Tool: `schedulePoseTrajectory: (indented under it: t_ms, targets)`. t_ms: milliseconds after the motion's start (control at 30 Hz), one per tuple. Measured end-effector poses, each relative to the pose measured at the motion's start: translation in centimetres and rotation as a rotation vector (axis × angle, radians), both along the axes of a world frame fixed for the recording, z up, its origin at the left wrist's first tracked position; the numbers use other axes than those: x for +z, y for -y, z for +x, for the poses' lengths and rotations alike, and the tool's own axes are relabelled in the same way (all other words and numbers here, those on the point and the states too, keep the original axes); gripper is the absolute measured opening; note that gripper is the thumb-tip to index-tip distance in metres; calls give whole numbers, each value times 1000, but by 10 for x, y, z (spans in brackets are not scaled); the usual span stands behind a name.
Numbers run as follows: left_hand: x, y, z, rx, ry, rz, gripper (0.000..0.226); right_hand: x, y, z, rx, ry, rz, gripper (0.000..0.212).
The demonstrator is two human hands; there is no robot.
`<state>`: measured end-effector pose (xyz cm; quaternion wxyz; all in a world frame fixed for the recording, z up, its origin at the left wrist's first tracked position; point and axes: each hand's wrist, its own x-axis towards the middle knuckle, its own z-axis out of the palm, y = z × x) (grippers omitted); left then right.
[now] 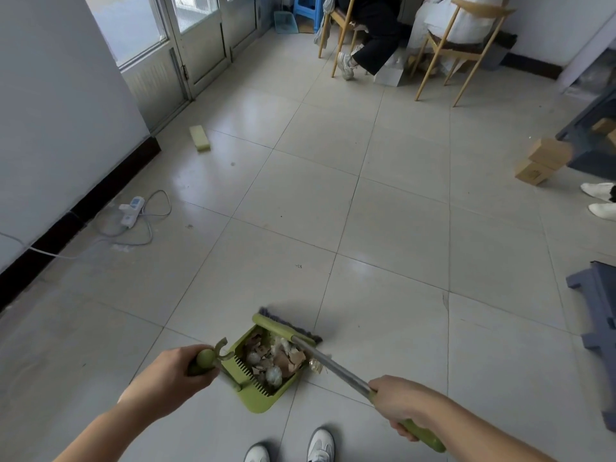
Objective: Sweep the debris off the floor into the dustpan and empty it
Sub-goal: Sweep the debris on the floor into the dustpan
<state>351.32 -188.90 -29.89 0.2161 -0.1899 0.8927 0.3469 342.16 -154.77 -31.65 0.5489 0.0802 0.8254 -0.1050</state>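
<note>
Tiled floor (366, 211) | left grip (173, 371) clasps dustpan handle (205, 360) | right grip (400, 401) clasps broom (336, 367)

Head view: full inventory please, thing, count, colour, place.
dustpan: 1, green, floor before the feet
debris: pile, brown and white, inside dustpan
broom: 1, green head, metal shaft, at dustpan mouth
block: 1, yellow-green, floor near door
power strip: 1, white, floor by left wall
cardboard boxes: 2, tan, floor at right
chairs: 2, wooden, far end
own shoes: 2, white, bottom edge
left hand: grips dustpan handle
right hand: grips broom handle
</note>
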Motion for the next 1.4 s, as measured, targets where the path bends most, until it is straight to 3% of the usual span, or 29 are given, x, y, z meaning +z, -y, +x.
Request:
schedulePoseTrajectory:
  t_ms: [100, 333, 667, 1100, 1400]
  targets:
    - [0, 0, 0, -5, 1, 5, 4, 5, -4, 0, -23, 23, -38, 30]
    - [3, -1, 2, -8, -4, 5, 4, 22, -1, 4, -29, 75, -149, 41]
    - [6, 2, 9, 2, -10, 24, 8, 51, -24, 0, -107, 59, -152, 41]
    - [4, 3, 15, 25, -31, -5, 2, 11, -5, -42, -96, -187, 18, 43]
    - [2, 3, 18, 51, -34, -27, 3, -9, 17, -16, 41, -10, 85, 46]
